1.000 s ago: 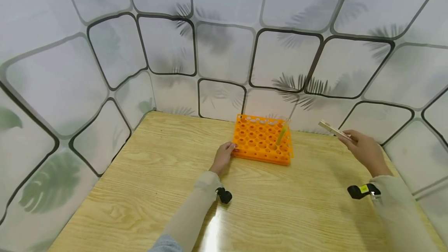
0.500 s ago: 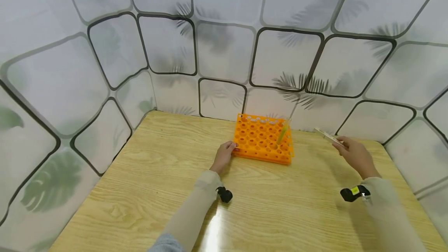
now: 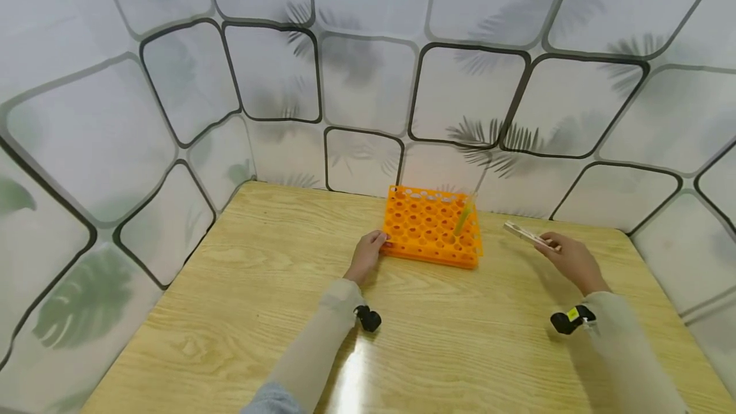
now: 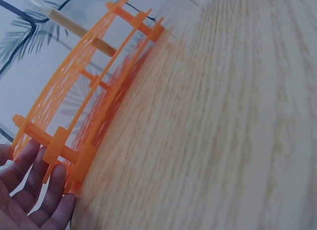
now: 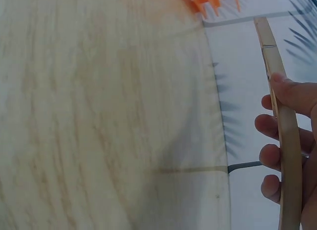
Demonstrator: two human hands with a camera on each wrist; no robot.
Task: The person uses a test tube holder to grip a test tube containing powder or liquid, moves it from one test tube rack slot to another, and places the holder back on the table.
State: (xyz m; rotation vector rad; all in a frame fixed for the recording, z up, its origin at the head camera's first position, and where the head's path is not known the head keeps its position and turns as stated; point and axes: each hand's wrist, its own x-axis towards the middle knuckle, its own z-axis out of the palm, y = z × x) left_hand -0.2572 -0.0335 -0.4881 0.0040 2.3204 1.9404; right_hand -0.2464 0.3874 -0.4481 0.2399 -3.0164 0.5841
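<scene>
An orange test tube rack point(image 3: 418, 225) stands on the table, its top full of round holes. One test tube point(image 3: 464, 217) with yellowish contents leans in its right part; in the left wrist view the tube point(image 4: 74, 26) pokes out above the top plate. My left hand point(image 3: 367, 257) grips the rack's left end, thumb on top and fingers against the end posts point(image 4: 39, 136). Raised over the table to the right of the rack, my right hand point(image 3: 574, 263) holds a wooden test tube clamp point(image 3: 524, 234). Thumb and fingers close round its wooden arms point(image 5: 287, 136), and its tip points toward the rack.
The wood-grain table point(image 3: 276, 312) reaches back to a patterned curtain point(image 3: 368, 94) close behind the rack. More curtain point(image 3: 69, 165) hangs along the left side. Part of the rack point(image 5: 213, 1) shows at the top of the right wrist view.
My right hand has moved left and slightly down with the clamp, closer to the rack. My left hand, the rack and the test tube have stayed in place.
</scene>
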